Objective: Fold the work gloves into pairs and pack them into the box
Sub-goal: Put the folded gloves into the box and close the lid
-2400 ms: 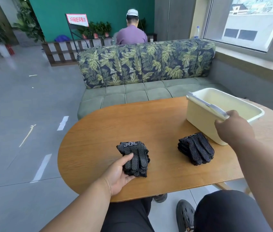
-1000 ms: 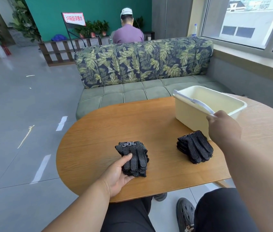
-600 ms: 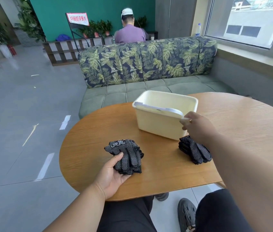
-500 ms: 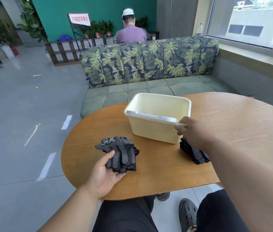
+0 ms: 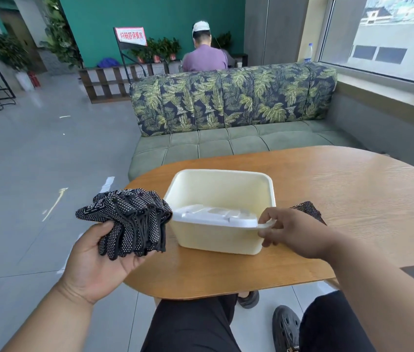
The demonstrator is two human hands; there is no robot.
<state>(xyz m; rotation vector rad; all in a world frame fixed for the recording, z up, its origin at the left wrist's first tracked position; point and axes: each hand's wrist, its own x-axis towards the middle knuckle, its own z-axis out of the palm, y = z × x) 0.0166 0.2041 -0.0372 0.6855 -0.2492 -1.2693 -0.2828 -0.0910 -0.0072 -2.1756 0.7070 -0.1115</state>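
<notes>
A cream plastic box (image 5: 216,240) stands on the round wooden table (image 5: 353,194), with a white handle across its near rim. My right hand (image 5: 289,231) grips the box's near right corner at the handle's end. My left hand (image 5: 99,257) holds a folded bundle of black dotted work gloves (image 5: 127,219) in the air, just left of the box and over the table's left edge. A second bundle of black gloves (image 5: 307,209) lies on the table behind my right hand, mostly hidden by it.
A green sofa (image 5: 226,146) with a leaf-print back stands beyond the table. A person in a purple shirt (image 5: 204,59) sits behind it, facing away. Grey floor lies to the left. My knees and a dark shoe (image 5: 285,326) are below the table's near edge.
My right hand has pulled the box from the table's right side to the middle, near me. My left hand has lifted its glove bundle off the table. The view has shifted left.
</notes>
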